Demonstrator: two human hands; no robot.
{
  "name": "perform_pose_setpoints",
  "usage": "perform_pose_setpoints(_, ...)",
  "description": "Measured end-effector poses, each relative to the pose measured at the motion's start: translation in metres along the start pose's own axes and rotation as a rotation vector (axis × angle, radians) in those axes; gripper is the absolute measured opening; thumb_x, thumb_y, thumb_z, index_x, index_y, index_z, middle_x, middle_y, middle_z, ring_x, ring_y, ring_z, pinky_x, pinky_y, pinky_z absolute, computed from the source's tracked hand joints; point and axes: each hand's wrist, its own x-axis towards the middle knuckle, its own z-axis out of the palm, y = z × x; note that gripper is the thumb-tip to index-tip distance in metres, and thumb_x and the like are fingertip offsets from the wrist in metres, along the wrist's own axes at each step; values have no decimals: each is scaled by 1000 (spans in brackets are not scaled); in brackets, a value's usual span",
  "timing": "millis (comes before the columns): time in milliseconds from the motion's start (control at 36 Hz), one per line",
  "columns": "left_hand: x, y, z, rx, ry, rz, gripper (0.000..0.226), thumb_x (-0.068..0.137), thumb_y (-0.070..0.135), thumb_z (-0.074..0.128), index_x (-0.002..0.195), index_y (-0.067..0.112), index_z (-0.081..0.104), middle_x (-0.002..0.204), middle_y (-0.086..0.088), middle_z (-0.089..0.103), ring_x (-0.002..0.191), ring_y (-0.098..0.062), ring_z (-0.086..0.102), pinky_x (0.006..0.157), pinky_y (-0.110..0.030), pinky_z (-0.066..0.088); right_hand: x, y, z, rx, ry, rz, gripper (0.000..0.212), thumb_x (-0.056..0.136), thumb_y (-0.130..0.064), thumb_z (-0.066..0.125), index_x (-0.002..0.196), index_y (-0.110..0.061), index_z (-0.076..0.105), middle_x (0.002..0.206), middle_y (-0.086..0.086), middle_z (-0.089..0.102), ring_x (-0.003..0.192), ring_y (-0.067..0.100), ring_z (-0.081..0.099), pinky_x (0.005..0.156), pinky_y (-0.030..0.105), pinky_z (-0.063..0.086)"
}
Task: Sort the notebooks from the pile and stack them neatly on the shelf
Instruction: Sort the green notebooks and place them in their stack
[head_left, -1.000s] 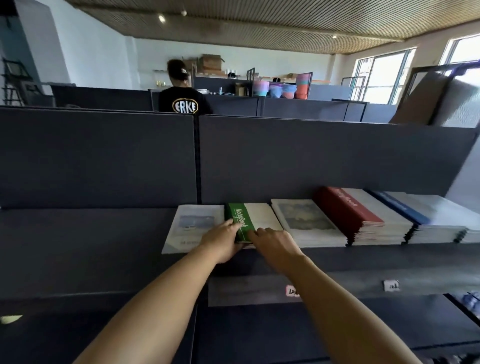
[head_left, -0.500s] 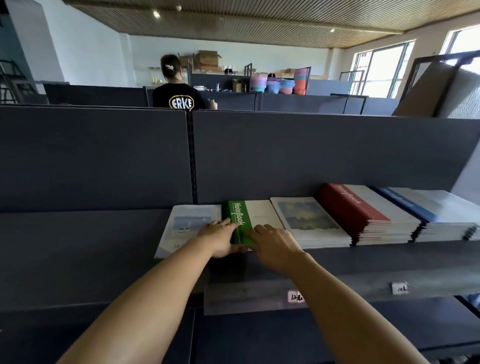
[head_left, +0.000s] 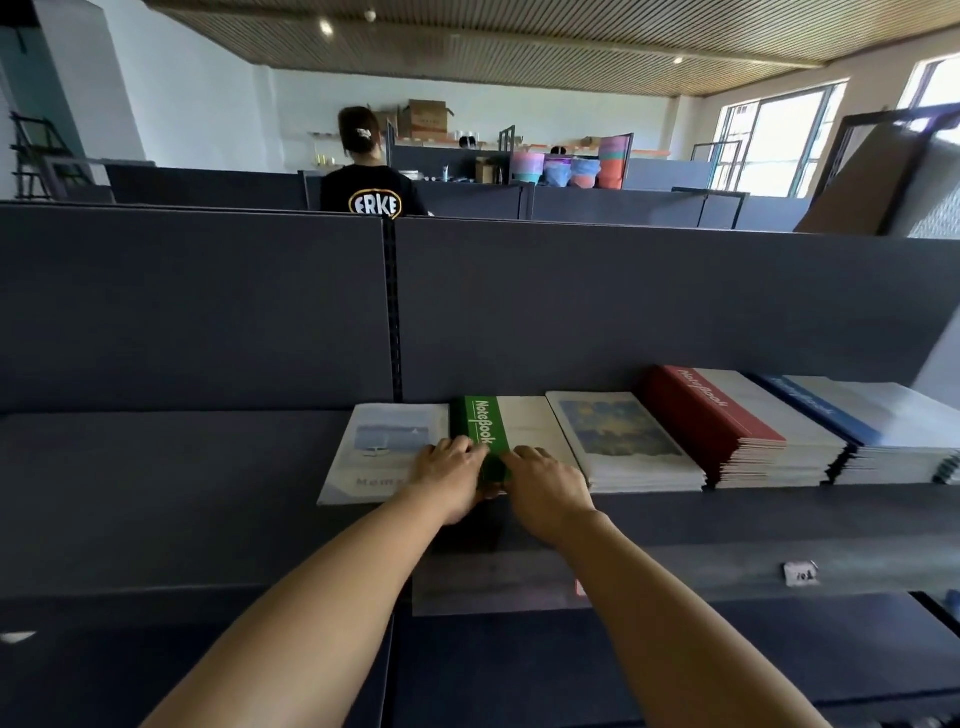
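A row of notebook stacks lies on the dark shelf (head_left: 182, 457). From left to right: a pale notebook with a lake picture (head_left: 382, 441), a green-spined notebook stack (head_left: 480, 421), a stack with a yellow-blue painted cover (head_left: 618, 436), a red-spined stack (head_left: 711, 410) and a blue-spined stack (head_left: 831, 410). My left hand (head_left: 449, 473) rests on the near left edge of the green stack, overlapping the lake notebook. My right hand (head_left: 545, 483) lies with fingers flat on the green stack's near right part. Both hands hide its front edge.
A dark back panel (head_left: 623, 312) rises behind the shelf. The shelf's front lip carries small price tags (head_left: 800, 573). A lower shelf (head_left: 571, 670) lies beneath. A person in a black shirt (head_left: 371, 176) stands beyond the partition, with buckets (head_left: 566, 169) and boxes further back.
Both hands stay on the green notebook stack; their fingers have shifted slightly along its near edge. The camera has drifted a little.
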Motion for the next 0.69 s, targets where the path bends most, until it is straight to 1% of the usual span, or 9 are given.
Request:
perform_pose_setpoints(111, -12, 0, 4, -56, 47, -7, 58, 97, 48, 44, 147, 23, 28, 154, -3, 28, 139, -25, 29, 109, -40, 26, -1, -7, -2, 47, -13, 65, 40, 92, -16, 50, 132, -19, 47, 129, 3, 52, 122, 24, 47, 92, 39, 44)
perform_pose_setpoints(167, -22, -6, 4, -61, 79, -13, 58, 97, 50, 41, 147, 23, 29, 154, -2, 28, 139, -24, 28, 110, -39, 25, -2, -9, -2, 22, -22, 75, 38, 91, -16, 50, 129, -17, 48, 129, 3, 51, 122, 24, 47, 91, 39, 44)
perform_pose_setpoints(250, -39, -24, -1, -68, 113, -45, 55, 98, 48, 40, 146, 22, 32, 149, -2, 35, 135, -24, 34, 108, -38, 28, -4, -9, -6, -53, -43, 64, 35, 94, -19, 47, 128, -16, 49, 128, 4, 51, 121, 25, 47, 90, 39, 43)
perform_pose_setpoints(333, -59, -49, -8, -50, 144, -107, 49, 98, 43, 41, 143, 22, 37, 148, 0, 37, 134, -23, 35, 108, -37, 30, -2, -9, -10, -170, -31, 11, 37, 96, -33, 44, 129, -18, 52, 132, 4, 49, 123, 24, 45, 98, 38, 39)
perform_pose_setpoints(417, -84, -76, -13, -38, 169, -207, 51, 100, 49, 35, 144, 23, 36, 148, 1, 37, 134, -21, 35, 106, -36, 31, 3, -16, -11, -170, 28, -40, 39, 94, -41, 45, 126, -21, 55, 130, 3, 52, 121, 22, 46, 98, 37, 38)
perform_pose_setpoints(500, -113, -104, -16, -11, 155, -307, 54, 100, 51, 32, 143, 21, 38, 150, -1, 35, 136, -22, 33, 107, -38, 30, 9, -35, -10, -115, 74, -90, 41, 93, -45, 45, 126, -22, 54, 129, 3, 54, 118, 23, 48, 96, 37, 37)
perform_pose_setpoints(639, -167, -152, -17, 2, 133, -463, 54, 100, 50, 33, 145, 21, 36, 153, -3, 32, 139, -23, 30, 110, -39, 27, 18, -93, -6, -128, 63, -242, 46, 97, -45, 39, 135, -20, 46, 143, 2, 43, 129, 23, 40, 102, 37, 32)
perform_pose_setpoints(694, -188, -170, -18, 8, 131, -512, 54, 100, 50, 33, 145, 21, 36, 153, -3, 32, 139, -23, 29, 111, -40, 27, 21, -123, -6, -137, 52, -303, 46, 98, -43, 37, 136, -20, 45, 144, 3, 43, 131, 24, 39, 104, 38, 31)
